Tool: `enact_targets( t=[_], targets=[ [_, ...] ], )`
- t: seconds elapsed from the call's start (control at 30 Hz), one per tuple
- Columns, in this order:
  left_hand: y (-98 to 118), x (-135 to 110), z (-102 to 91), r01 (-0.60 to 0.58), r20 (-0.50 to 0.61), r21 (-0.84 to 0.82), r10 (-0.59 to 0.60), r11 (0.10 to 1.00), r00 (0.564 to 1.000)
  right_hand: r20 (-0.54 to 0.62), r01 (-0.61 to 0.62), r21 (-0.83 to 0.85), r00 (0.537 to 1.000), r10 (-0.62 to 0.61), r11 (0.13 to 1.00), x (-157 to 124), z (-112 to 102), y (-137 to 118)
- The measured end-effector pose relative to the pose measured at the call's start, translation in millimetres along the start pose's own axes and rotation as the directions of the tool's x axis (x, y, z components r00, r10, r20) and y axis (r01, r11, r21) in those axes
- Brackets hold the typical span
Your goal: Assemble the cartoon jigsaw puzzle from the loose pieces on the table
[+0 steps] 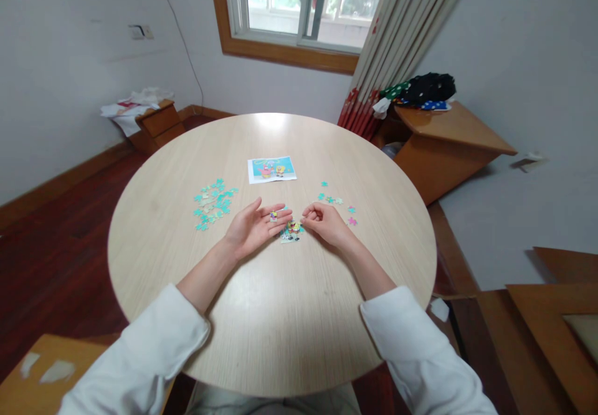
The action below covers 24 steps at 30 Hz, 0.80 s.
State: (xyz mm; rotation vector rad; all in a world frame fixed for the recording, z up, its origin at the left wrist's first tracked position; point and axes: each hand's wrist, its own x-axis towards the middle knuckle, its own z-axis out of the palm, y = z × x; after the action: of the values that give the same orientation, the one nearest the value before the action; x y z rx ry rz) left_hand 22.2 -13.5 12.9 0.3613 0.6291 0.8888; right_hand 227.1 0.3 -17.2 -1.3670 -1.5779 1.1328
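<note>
My left hand point(256, 227) is turned palm up above the table, its fingers stretched out. A small yellow and purple jigsaw puzzle piece point(273, 216) rests on those fingers and is held there. Just beyond the fingertips lies a partly joined jigsaw puzzle point(292, 231) with a yellow cartoon figure; the hand hides some of its left side. To the right of this section, my right hand point(323, 220) is closed, thumb and fingertips pinched together at its edge. Whether something small sits in that pinch cannot be made out.
A printed reference picture point(272, 169) lies beyond the hands. Loose turquoise puzzle pieces point(215, 203) are spread on the left, and several turquoise and pink pieces point(352, 221) on the right. The round table point(261, 334) stands before a window; a wooden cabinet point(448, 141) is at right.
</note>
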Motion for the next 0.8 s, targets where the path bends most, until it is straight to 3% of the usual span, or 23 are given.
enact_targets(
  t=[0.17, 0.27, 0.37, 0.43, 0.6, 0.8],
  targets=[
    [-0.5, -3.0, 2.5, 0.036, 0.058, 0.005, -0.036, 0.999, 0.998, -0.143, 0.072, 0.008, 0.987, -0.07, 0.997, 1.3, 5.0, -2.2],
    [-1.0, -2.6, 1.6, 0.062, 0.106, 0.009, -0.062, 0.998, 0.992, -0.228, 0.2, -0.056, 0.951, -0.207, 0.978, -3.2, 15.5, -10.6],
    [-1.4, -0.4, -2.0, 0.075, 0.162, -0.002, -0.074, 0.997, 0.984, -0.183, 0.37, -0.195, 0.896, -0.404, 0.908, -10.2, 28.4, -19.0],
    [-1.7, 1.3, -5.0, 0.074, 0.186, -0.005, -0.072, 0.997, 0.98, -0.129, 0.423, -0.285, 0.872, -0.472, 0.86, -13.4, 35.0, -21.3],
    [-3.0, 4.0, -9.3, 0.062, 0.189, 0.012, -0.063, 0.998, 0.98, -0.086, 0.441, -0.36, 0.862, -0.5, 0.822, -14.5, 40.2, -20.4],
    [-0.3, -0.8, -3.1, 0.041, 0.163, 0.063, -0.051, 0.997, 0.985, -0.119, 0.459, -0.217, 0.864, -0.49, 0.862, -15.8, 38.0, -25.2]
  ],
)
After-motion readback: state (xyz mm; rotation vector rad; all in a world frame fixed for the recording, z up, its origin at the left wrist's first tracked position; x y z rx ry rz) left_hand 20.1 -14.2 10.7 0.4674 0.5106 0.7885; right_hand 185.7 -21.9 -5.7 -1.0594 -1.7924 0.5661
